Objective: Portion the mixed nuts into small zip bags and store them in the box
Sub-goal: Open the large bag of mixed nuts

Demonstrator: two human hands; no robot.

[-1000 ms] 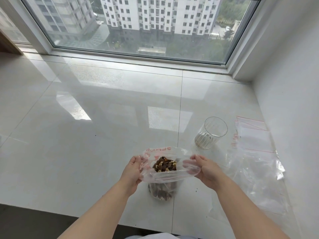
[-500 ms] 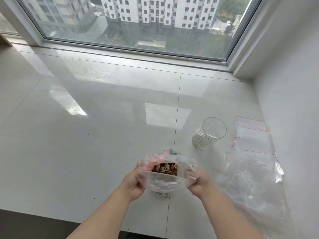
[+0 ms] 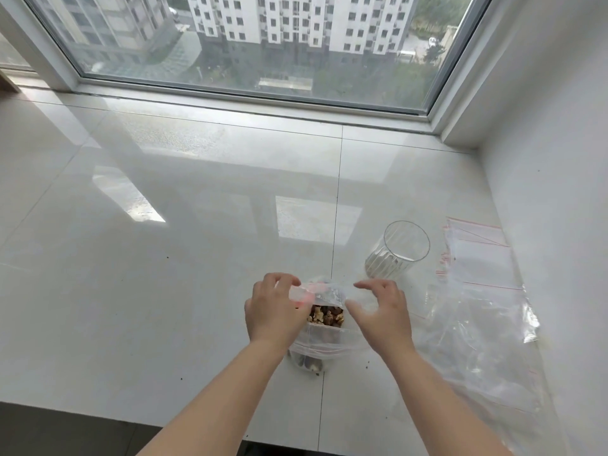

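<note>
Zip bag (image 3: pixel 324 319): on sill, between both hands, nuts (image 3: pixel 326 315) inside, mouth unsealed.
Left hand (image 3: pixel 274 309): pinching strip's left end.
Right hand (image 3: pixel 381 311): fingers curled, contact unclear.
Advice: press along strip, end to end; keep upright.

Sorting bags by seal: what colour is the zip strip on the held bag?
Red, on the zip bag; head view.

Clear zip bag (image 3: pixel 324 339) of mixed nuts (image 3: pixel 326 315) (top open) stands upright.
</note>
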